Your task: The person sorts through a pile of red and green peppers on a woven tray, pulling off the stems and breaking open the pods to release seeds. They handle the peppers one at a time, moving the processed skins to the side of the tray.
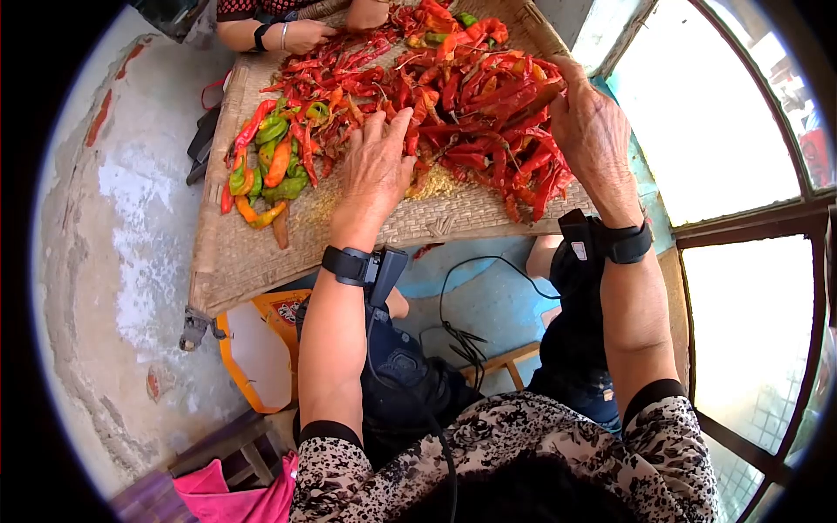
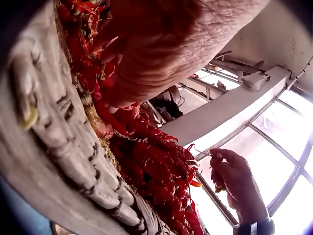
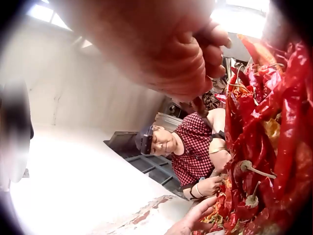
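A heap of dried red chili peppers point(image 1: 488, 96) covers much of a woven tray point(image 1: 253, 270). My left hand point(image 1: 377, 166) rests over the near side of the heap, its fingers spread loosely and their tips among the peppers. At the heap's right side is my right hand point(image 1: 597, 135), fingers curled and thumb drawn in. In the left wrist view a thin stalk point(image 2: 198, 152) shows at the right hand's fingertips, and in the head view a dark red pepper point(image 1: 539, 98) meets these fingers. Most of what they pinch is hidden.
Green and orange peppers point(image 1: 277, 161) lie at the tray's left, with pale loose seeds point(image 1: 436, 181) near the front. Another person's hand point(image 1: 305, 37) works at the far edge. A window point(image 1: 741, 105) stands right, an orange container point(image 1: 261, 353) below left, a black cable point(image 1: 466, 336) underneath.
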### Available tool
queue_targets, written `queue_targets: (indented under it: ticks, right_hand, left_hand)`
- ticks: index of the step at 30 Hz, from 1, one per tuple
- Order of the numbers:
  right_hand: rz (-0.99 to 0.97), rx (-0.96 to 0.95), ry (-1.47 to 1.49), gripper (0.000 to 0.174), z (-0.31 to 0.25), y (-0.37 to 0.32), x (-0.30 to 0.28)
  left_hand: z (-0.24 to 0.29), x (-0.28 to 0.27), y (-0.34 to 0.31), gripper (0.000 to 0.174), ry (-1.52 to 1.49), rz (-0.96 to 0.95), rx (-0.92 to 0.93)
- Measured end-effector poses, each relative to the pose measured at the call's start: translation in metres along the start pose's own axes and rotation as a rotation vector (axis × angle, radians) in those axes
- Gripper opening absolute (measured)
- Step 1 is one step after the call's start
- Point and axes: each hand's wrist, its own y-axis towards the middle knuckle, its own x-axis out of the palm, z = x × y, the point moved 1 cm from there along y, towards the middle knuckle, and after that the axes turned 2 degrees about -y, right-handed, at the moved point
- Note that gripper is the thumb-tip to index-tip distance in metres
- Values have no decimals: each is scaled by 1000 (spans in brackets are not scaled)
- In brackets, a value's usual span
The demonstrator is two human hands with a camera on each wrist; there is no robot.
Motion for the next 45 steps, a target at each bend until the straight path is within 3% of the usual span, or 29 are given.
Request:
queue_targets:
  ticks: [3, 6, 10, 13, 15, 26, 28, 32, 36, 38, 42, 45]
  right_hand:
    - [45, -62, 62, 48, -11, -4, -1]
    - [70, -115, 174, 49, -22, -6, 1]
    - [0, -197, 308, 44, -39, -8, -2]
    - [-12, -273, 328, 31, -39, -10, 2]
    - [-95, -268, 348, 23, -44, -10, -1]
    - [-241, -449, 393, 26, -79, -28, 18]
    - [-362, -408, 247, 30, -84, -33, 22]
    - [-379, -466, 176, 25, -79, -37, 44]
    - [-388, -445, 110, 22, -83, -39, 44]
    - [-373, -449, 71, 21, -84, -40, 45]
    - [-384, -479, 33, 21, -85, -39, 54]
    - [-338, -409, 156, 21, -86, -34, 44]
  left_hand:
    - [5, 9, 9, 62, -2, -65, -5]
    - [10, 13, 20, 64, -38, -88, -104]
    - [4, 19, 23, 55, 17, -84, -79]
    - [-1, 19, 20, 25, 24, -50, -3]
    - [-4, 16, 14, 24, -10, -74, 7]
    - [2, -26, -22, 23, -297, -13, -8]
    - [1, -24, -20, 23, -339, 36, 50]
    - [4, -28, -16, 29, -461, 105, 65]
    - [0, -33, -15, 35, -479, 137, -47]
    - [-5, -28, -14, 32, -602, 245, -83]
    - [-8, -26, -14, 24, -702, 283, -133]
    - [-14, -25, -14, 19, -735, 338, -135]
